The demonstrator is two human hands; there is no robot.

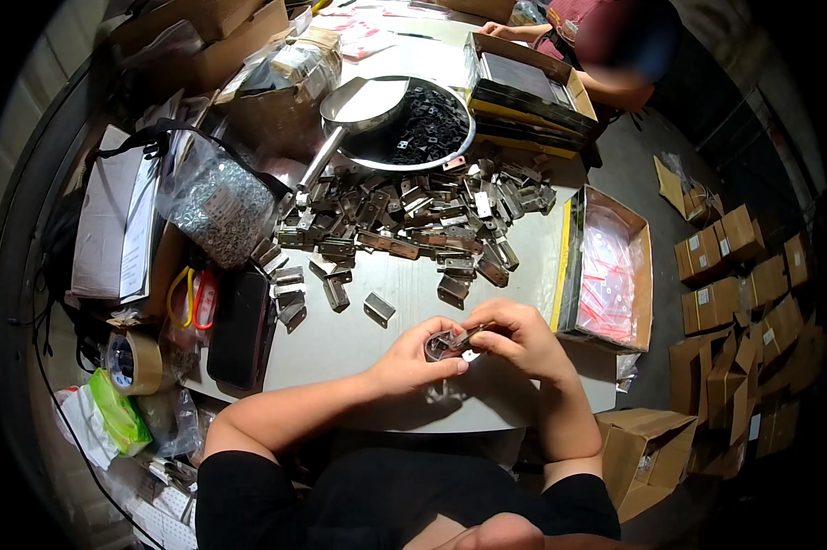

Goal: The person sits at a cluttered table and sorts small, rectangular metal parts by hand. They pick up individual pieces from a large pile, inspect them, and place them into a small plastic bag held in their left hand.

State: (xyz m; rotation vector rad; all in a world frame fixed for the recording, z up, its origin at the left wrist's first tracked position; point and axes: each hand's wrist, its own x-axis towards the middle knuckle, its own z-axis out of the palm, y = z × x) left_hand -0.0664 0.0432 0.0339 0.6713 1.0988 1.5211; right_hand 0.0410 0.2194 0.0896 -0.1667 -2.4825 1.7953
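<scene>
Near the front edge of the table, my left hand [420,356] is closed round a small clear plastic bag [444,392], whose lower part hangs below the fingers. My right hand [521,341] meets it from the right, its fingers pinching a small metal bracket [473,335] at the bag's mouth. Fingers partly cover the bracket and whatever is in the bag. One loose metal bracket [379,309] lies just beyond my left hand. Farther off spreads a heap of metal brackets [390,245], with several strays along its near side.
Behind the heap stands a round basin [473,137] of black parts, a metal scoop [367,99] across it. To the right is an open box [647,275] of clear bags. A black case [239,330] and a tape roll [134,359] lie left. Another person [569,46] sits far right.
</scene>
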